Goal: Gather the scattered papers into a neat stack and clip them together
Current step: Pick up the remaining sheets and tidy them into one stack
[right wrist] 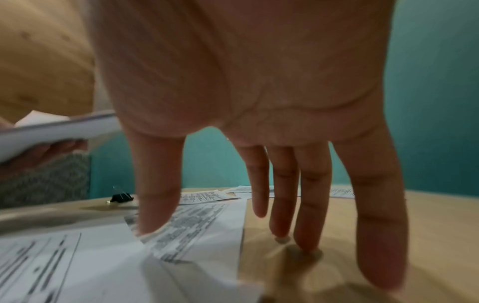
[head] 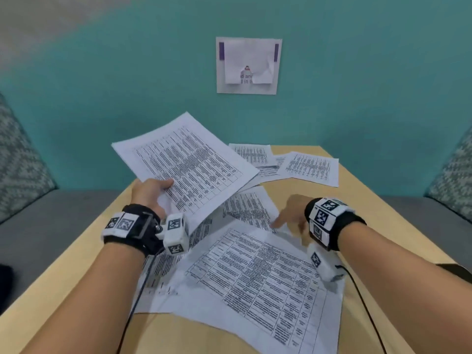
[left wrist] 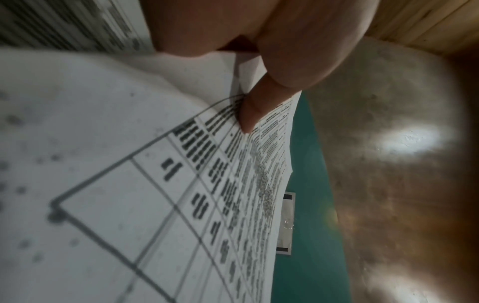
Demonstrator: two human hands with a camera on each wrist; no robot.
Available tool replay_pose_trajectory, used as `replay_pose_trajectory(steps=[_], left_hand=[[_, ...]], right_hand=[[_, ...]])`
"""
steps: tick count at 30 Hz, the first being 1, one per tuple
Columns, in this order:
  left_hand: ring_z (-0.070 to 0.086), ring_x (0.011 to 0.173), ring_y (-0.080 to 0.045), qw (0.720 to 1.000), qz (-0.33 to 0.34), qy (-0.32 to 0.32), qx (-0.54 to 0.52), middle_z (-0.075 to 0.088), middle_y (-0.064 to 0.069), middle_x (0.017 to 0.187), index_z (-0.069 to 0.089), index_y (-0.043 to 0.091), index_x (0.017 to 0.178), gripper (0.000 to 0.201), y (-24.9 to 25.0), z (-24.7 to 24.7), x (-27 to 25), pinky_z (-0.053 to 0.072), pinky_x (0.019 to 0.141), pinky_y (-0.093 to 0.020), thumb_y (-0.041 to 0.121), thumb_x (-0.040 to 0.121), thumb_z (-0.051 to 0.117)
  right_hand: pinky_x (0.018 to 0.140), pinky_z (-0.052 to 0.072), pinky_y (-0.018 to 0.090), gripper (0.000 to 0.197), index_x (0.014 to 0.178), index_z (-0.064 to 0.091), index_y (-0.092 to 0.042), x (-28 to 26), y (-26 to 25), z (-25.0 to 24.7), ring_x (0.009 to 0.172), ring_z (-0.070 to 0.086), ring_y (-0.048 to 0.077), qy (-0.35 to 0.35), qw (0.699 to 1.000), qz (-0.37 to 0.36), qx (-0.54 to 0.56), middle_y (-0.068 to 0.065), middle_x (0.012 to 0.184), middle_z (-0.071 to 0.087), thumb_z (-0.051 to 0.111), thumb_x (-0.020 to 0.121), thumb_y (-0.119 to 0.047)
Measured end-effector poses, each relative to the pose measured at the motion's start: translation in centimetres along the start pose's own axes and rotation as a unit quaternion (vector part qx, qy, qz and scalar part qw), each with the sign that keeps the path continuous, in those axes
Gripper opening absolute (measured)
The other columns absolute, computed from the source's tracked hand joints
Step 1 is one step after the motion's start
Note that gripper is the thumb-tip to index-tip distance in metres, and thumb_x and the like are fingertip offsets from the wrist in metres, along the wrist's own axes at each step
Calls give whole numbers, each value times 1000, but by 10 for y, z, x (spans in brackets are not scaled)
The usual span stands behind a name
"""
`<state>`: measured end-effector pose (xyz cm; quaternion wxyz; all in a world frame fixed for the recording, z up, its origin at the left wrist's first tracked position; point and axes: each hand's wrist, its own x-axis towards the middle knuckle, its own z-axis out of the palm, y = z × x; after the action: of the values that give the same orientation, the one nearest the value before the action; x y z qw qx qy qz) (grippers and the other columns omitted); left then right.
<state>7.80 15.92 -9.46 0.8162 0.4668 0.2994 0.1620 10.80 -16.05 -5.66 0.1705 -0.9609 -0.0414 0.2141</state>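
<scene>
The left hand (head: 150,192) holds a few collected sheets (head: 189,162) up off the tabletop (head: 362,200), its fingers clamped on their near edge with the thumb (left wrist: 249,114) pressed on the printed face. The right hand (head: 293,213) reaches down with its fingers (right wrist: 313,205) straight and spread; the thumb bears on a loose sheet (right wrist: 197,229) while the other tips touch bare wood just beside its edge. More papers lie scattered: a large sheet (head: 263,282) near the person, overlapping others, and several far sheets (head: 309,167) towards the wall. A black binder clip (right wrist: 121,197) sits on the tabletop to the left, hidden in the head view, probably behind the raised sheets. The likeliest trouble is the thin loose sheet: flat on the wood, it may slide or crumple under the thumb rather than lift, and dragging it could shift the overlapping pages. The held sheets, gripped at one edge only, droop and could fan out or slip, leaving an uneven stack. The clip could also be knocked off the edge if the papers sweep across it.
</scene>
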Motion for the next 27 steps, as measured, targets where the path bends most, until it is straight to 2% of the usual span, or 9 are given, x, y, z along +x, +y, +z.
replay_pose_trajectory(steps=[3, 4, 6, 7, 9, 13, 19, 24, 27], left_hand=[[70, 100, -55, 1000, -11, -21, -8, 70, -26, 121, 52, 4, 136, 68, -10, -12, 6, 48, 81, -81, -8, 71, 73], [70, 101, -55, 1000, -12, -25, -15, 71, -25, 123, 55, 6, 136, 71, -12, -13, 4, 49, 82, -80, -7, 68, 74], [69, 103, -54, 999, -12, -26, -29, 71, -21, 124, 57, 12, 135, 78, -22, -18, 24, 49, 83, -79, -6, 62, 76], [68, 104, -54, 999, -14, -26, -27, 71, -21, 124, 57, 12, 135, 79, -26, -18, 28, 49, 83, -79, -7, 60, 76], [67, 103, -55, 1000, -15, -20, -14, 71, -22, 121, 60, 9, 131, 73, -31, -17, 24, 48, 83, -80, -7, 61, 75], [68, 99, -56, 999, -38, -14, 22, 71, -24, 117, 61, 7, 128, 70, -41, -20, 27, 45, 83, -83, -4, 61, 75], [61, 108, -58, 997, -67, 0, 29, 64, -20, 129, 47, 15, 144, 113, -62, -41, 104, 40, 81, -86, 5, 40, 89], [54, 122, -54, 999, -43, -2, 32, 49, -19, 149, 41, 4, 149, 88, -32, -18, -2, 42, 94, -77, 4, 70, 80], [36, 142, -55, 997, -79, -25, 11, 24, -22, 165, 16, 6, 161, 90, -37, -15, -12, 38, 105, -71, 7, 90, 70]], right_hand=[[58, 37, 28, 57, 64, 40, -11, -18, -8, 6, 57, 45, 20, -34, 996, 42, -68, -3, 27, 45, 77, 80, -51], [60, 40, 29, 53, 69, 48, -10, -26, -14, 9, 61, 47, 20, -44, 994, 45, -92, 1, 42, 59, 75, 82, -54], [80, 47, 31, 56, 112, 62, -3, -37, -22, 14, 87, 57, 22, -74, 986, 29, -145, 14, 108, 71, 66, 89, -54], [91, 45, 32, 65, 134, 53, -1, -43, -26, 15, 107, 58, 24, -78, 984, 18, -157, 16, 135, 60, 61, 93, -51], [106, 39, 34, 72, 151, 34, -2, -47, -31, 17, 134, 47, 28, -78, 988, 14, -135, 14, 155, 41, 58, 98, -44], [106, 39, 33, 68, 152, 35, -3, -48, -34, 17, 140, 42, 29, -69, 991, 18, -114, 12, 158, 36, 61, 98, -36], [108, 39, 36, 68, 152, 35, -4, -44, -33, 19, 141, 40, 31, -61, 994, 13, -91, 13, 159, 33, 65, 96, -27], [109, 36, 36, 55, 145, 44, 4, -39, -37, 25, 140, 42, 35, -54, 996, -8, -68, 20, 154, 41, 64, 97, -15], [110, 40, 37, 59, 144, 46, 2, -39, -40, 25, 132, 49, 33, -56, 997, -12, -52, 17, 154, 42, 69, 93, -17]])
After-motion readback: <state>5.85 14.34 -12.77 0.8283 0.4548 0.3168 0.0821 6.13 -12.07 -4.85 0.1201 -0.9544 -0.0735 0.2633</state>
